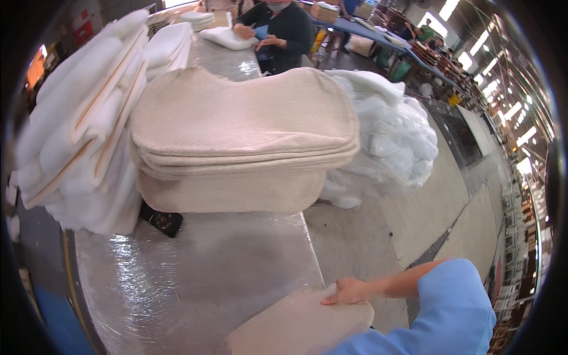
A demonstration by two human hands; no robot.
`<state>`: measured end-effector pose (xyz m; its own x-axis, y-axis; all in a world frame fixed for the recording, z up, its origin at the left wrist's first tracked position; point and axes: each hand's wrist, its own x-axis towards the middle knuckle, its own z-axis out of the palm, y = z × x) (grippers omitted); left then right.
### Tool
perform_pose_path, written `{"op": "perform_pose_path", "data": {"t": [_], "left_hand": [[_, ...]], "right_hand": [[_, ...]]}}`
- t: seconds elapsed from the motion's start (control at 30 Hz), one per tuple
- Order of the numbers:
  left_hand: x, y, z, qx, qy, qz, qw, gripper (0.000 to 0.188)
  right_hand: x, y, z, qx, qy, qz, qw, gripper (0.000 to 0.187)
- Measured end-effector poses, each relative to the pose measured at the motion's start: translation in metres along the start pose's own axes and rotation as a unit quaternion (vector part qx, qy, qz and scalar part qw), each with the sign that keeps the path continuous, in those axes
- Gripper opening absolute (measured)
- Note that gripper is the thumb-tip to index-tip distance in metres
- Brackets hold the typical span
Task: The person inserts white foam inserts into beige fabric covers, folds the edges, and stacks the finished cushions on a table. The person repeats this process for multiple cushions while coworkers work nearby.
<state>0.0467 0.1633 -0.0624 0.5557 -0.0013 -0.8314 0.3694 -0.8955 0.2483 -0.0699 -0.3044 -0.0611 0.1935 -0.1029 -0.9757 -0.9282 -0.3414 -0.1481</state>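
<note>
My right hand (348, 291) has its thumb and fingers closed on the upper right edge of a beige fabric pad (296, 325), near the table's close right corner. A small pale bit shows at the grip; I cannot tell what it is. The pad's near side runs out of view at the lower edge. My left hand is out of view. Farther forward lies a thick stack of beige fabric pads (242, 115) with rounded corners, one panel hanging lower at its near side. A black object (161, 221) pokes out from under the stack's left front.
The table (213, 254) is covered in shiny clear film. White padding sheets (83, 118) pile high on the left. Bundled clear plastic (390, 142) bulges beside the stack on the right. Across the table, a co-worker in dark clothes (287, 29) handles a white pad (228, 38).
</note>
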Motion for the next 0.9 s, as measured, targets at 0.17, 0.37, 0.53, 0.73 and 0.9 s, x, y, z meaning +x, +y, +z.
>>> {"op": "perform_pose_path", "data": {"t": [0.17, 0.37, 0.53, 0.73, 0.9], "left_hand": [[0.002, 0.008, 0.002, -0.025, -0.021, -0.052, 0.998, 0.083], [0.017, -0.001, 0.006, 0.046, -0.065, -0.036, 0.996, 0.088], [0.039, -0.002, 0.006, 0.043, 0.129, 0.038, 0.990, 0.072], [0.080, 0.145, -0.070, -0.401, 0.214, 0.271, 0.848, 0.060], [0.105, 0.244, -0.091, -0.702, 0.084, 0.322, 0.630, 0.055]], "right_hand": [[0.027, 0.003, -0.002, 0.006, 0.008, -0.008, 1.000, 0.107], [0.024, 0.007, 0.007, 0.059, 0.037, 0.009, 0.998, 0.106], [-0.021, 0.008, 0.013, 0.208, 0.104, -0.083, 0.969, 0.083], [-0.064, 0.011, 0.063, 0.536, 0.168, -0.400, 0.724, 0.069], [-0.096, 0.008, 0.137, 0.466, 0.178, -0.549, 0.670, 0.085]]}}
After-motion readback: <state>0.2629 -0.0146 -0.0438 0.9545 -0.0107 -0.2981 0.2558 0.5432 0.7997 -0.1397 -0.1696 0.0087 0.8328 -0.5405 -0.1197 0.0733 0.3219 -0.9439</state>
